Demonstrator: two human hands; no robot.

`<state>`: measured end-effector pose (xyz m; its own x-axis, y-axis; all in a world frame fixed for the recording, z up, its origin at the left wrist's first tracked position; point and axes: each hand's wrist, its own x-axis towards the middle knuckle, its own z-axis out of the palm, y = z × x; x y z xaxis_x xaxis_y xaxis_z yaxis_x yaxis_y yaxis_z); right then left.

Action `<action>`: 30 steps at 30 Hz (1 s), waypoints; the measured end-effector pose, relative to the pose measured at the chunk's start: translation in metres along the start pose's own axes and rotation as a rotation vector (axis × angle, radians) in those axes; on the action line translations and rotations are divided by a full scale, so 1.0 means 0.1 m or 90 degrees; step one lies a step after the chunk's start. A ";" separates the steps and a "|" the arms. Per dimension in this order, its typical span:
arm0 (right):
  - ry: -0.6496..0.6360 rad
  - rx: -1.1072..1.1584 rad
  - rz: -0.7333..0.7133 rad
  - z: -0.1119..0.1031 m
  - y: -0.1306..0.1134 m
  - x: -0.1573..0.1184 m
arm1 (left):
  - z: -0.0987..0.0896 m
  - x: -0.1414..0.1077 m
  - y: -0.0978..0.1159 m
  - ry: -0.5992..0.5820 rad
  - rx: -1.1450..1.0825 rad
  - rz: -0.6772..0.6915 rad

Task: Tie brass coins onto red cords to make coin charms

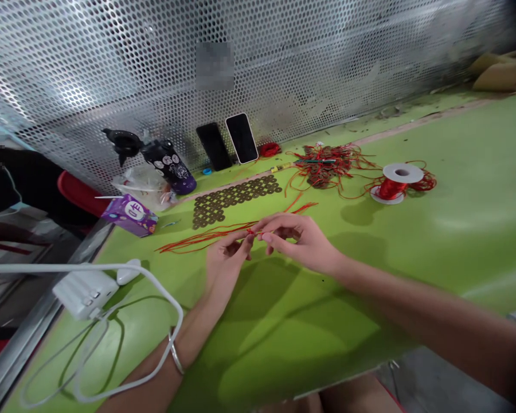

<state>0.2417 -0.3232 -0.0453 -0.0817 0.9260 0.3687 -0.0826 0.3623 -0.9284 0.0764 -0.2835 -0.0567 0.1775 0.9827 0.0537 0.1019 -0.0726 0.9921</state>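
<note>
Both of my hands meet over the middle of the green table. My left hand (229, 252) is closed in a pinch on a small piece of red cord (250, 232). Close beside it, my right hand (298, 238) pinches the same cord between thumb and fingers. How the cord is looped there is too small to make out. Just behind the hands lies a bundle of long red cords (198, 238). Beyond that, brown round coins (236, 196) with holes are laid out in neat rows. A heap of coins tied with red cord (324, 163) lies farther back.
At right stands a white spool of red cord (401, 172). A purple box (131, 215), a dark bottle (172, 166) and two phones (241, 137) line the back left. A white power strip (86, 289) with its cable lies at left. A perforated metal panel (284, 63) rises behind; a person (30, 183) is at far left.
</note>
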 end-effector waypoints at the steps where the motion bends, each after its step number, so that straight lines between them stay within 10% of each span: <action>1: 0.005 -0.006 0.006 0.00 0.01 0.00 | 0.00 -0.01 0.01 -0.004 0.002 -0.005; 15: -0.020 -0.235 -0.022 0.01 0.01 -0.01 | -0.01 -0.01 -0.03 0.005 0.030 0.052; 30: -0.014 -0.094 0.105 -0.04 0.10 0.03 | -0.03 -0.06 0.09 -0.038 0.262 0.286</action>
<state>0.2446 -0.3161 -0.0537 -0.1032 0.9721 0.2106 0.0800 0.2192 -0.9724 0.0732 -0.2892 -0.0478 0.3448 0.8298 0.4388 0.3712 -0.5499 0.7482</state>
